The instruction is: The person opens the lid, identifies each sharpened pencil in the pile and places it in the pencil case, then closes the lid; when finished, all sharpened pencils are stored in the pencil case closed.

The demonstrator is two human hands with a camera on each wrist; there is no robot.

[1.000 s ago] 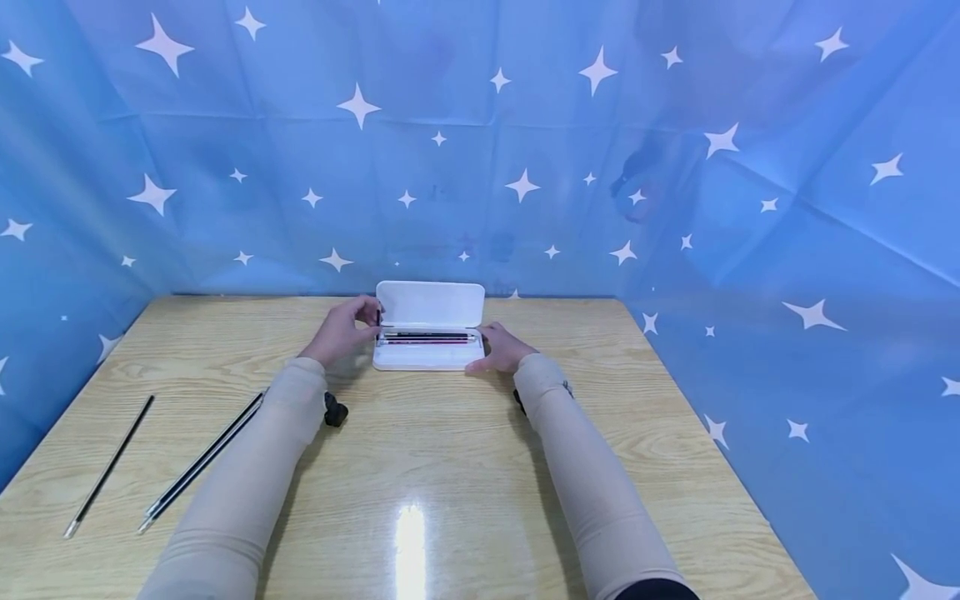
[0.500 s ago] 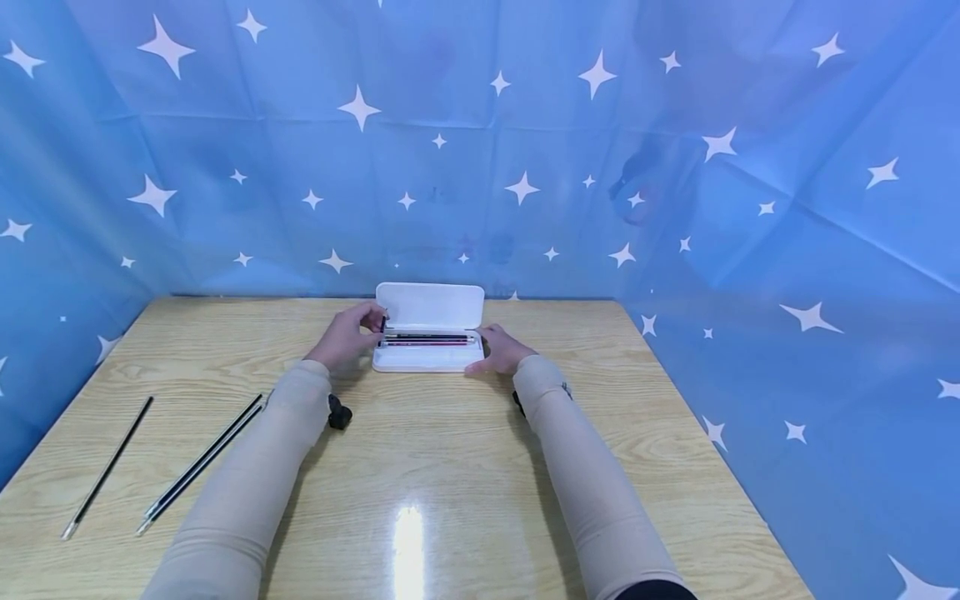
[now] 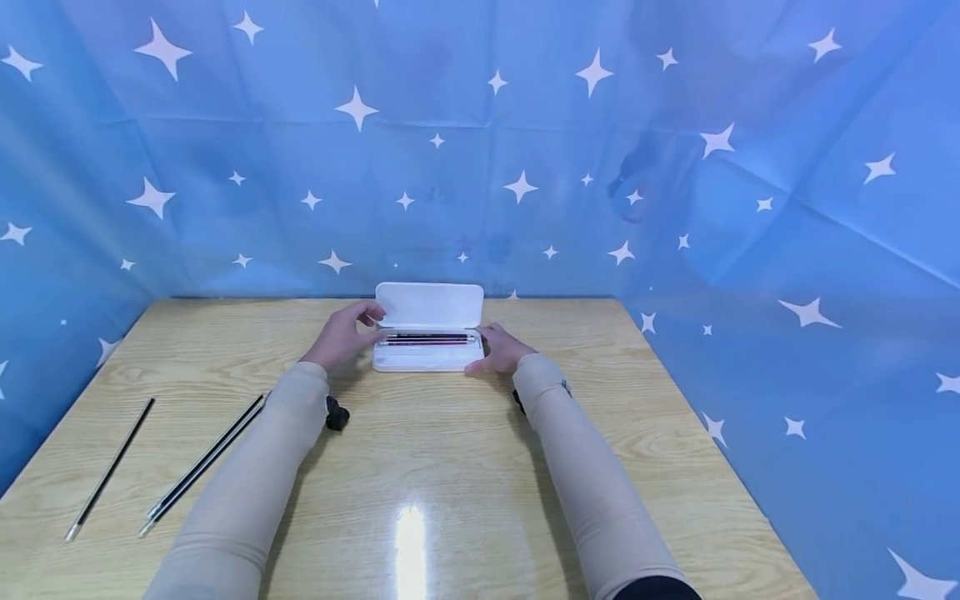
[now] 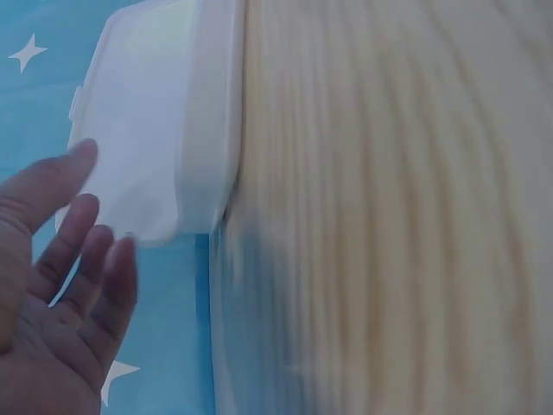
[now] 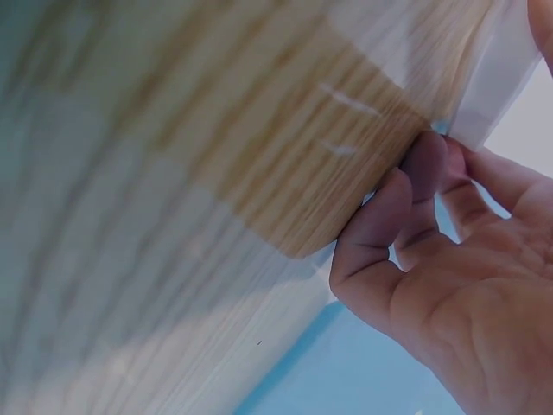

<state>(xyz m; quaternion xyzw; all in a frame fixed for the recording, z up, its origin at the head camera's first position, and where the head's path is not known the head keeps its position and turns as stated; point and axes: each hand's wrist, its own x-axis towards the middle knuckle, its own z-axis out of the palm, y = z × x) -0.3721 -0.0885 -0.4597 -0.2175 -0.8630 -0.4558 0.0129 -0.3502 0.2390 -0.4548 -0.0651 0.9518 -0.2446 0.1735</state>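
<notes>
A white pencil case [image 3: 420, 361] lies at the table's back edge with its lid [image 3: 429, 305] raised. Inside, several dark and reddish pencils [image 3: 431, 338] lie lengthwise along the hinge side. At the case's left end is my left hand [image 3: 345, 336], its thumb and fingers spread apart; the left wrist view shows nothing between them beside the white case [image 4: 143, 104]. My right hand [image 3: 504, 350] holds the right end, thumb at the near corner and fingers farther back. In the right wrist view its curled fingers [image 5: 371, 229] meet the table near the case wall [image 5: 497, 82].
On the left of the wooden table [image 3: 420, 450], a single dark pencil [image 3: 110, 469] lies slanted. Two more dark pencils [image 3: 202, 464] lie side by side near the left sleeve. A blue curtain with white stars [image 3: 480, 167] hangs right behind the table's back edge.
The dark pencil that stuck up at my left fingertips has left them, and those fingers have parted. They have drawn back slightly to the left. My right hand keeps its place on the case.
</notes>
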